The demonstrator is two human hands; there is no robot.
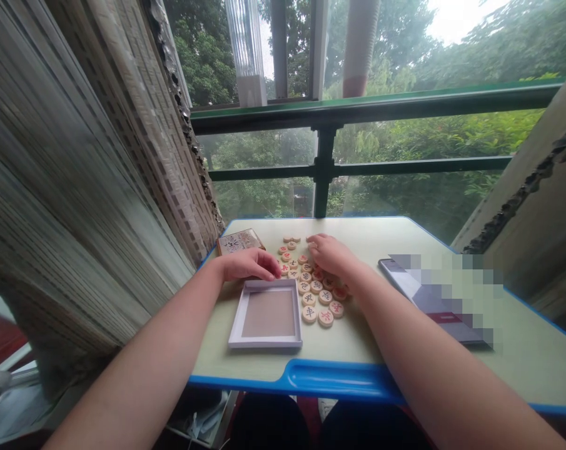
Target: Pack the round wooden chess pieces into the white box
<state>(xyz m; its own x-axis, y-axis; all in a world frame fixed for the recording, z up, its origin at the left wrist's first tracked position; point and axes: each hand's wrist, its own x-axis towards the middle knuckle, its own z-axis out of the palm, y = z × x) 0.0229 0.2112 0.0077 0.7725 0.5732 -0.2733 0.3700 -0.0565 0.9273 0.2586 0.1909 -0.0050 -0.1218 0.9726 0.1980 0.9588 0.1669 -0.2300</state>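
Note:
Several round wooden chess pieces (318, 299) with red or dark characters lie loose on the pale table (358, 340). My right hand (330, 253) rests palm down over the middle of the pile, fingers stretched out on the pieces. My left hand (251, 264) lies just beyond the far edge of an empty white box tray (267, 313), fingers curled slightly with the tips at a piece on the left of the pile. The box lid (239, 240), brown and patterned, sits behind my left hand.
A phone (411, 284) lies on the right part of the table. The table has a blue rim with a groove (329, 378) at the near edge. Curtains (99, 187) hang close on the left, a window with green railing (371, 106) ahead.

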